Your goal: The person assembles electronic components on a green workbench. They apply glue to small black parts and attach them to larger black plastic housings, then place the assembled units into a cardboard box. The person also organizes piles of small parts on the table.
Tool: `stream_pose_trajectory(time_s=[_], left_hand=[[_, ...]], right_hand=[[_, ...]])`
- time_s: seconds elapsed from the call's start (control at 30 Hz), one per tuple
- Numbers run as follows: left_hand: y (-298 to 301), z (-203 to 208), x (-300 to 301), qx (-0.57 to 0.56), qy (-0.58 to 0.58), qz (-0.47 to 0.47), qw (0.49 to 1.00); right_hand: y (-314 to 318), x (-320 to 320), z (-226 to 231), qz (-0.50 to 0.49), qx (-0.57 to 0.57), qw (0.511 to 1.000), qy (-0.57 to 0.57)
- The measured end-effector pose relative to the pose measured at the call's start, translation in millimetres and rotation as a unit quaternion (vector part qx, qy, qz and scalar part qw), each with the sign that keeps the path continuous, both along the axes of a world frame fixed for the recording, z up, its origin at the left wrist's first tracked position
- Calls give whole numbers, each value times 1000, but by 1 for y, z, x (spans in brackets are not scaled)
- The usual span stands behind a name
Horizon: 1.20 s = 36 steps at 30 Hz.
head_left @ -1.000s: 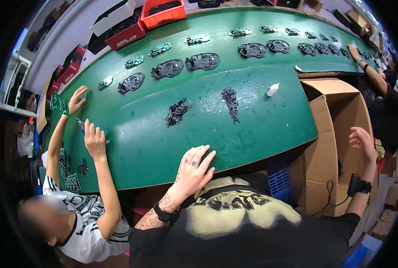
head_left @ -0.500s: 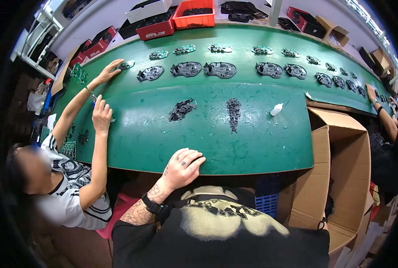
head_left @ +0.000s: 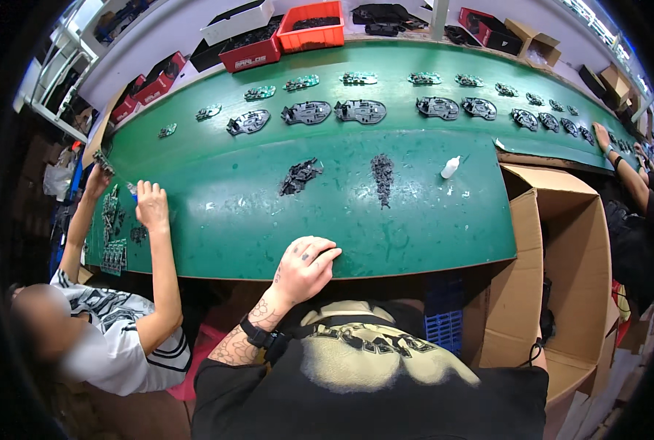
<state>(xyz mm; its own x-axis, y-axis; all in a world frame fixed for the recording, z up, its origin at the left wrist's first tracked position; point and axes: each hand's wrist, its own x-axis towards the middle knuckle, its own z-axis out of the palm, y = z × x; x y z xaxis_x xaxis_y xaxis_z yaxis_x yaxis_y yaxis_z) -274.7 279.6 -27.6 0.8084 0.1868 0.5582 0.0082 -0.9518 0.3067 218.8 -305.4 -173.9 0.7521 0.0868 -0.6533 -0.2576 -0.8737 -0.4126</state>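
Orange bin (head_left: 312, 40): black parts (head_left: 316, 23); cardboard box (head_left: 578, 271): open.

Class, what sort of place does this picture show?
Probably an electronics assembly workshop: a long green worktable carries flat green circuit boards and rounded black plastic shells in rows, and an orange rectangular plastic bin holds dark parts.

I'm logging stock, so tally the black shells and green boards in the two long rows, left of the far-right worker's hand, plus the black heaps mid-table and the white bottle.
Black shells: 9
Green boards: 11
Black heaps: 2
White bottle: 1
Total: 23
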Motion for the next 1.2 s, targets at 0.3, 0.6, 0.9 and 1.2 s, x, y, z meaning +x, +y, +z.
stream_pose_trajectory(time_s=[0.3, 0.6, 0.9, 1.2], left_hand=[[5, 1, -9, -39, -12, 0, 999], [13, 9, -10, -62, -9, -36, 997], [20, 17, -17, -144, -20, -48, 988], [31, 12, -24, -233, -7, -66, 970]], right_hand=[[-31, 4, -24, 35, 108, 976, -187], [10, -69, 182, 56, 80, 934, -344], [-47, -83, 269, -88, 115, 846, -514], [-49, -112, 246, -331, 241, 778, -477]])
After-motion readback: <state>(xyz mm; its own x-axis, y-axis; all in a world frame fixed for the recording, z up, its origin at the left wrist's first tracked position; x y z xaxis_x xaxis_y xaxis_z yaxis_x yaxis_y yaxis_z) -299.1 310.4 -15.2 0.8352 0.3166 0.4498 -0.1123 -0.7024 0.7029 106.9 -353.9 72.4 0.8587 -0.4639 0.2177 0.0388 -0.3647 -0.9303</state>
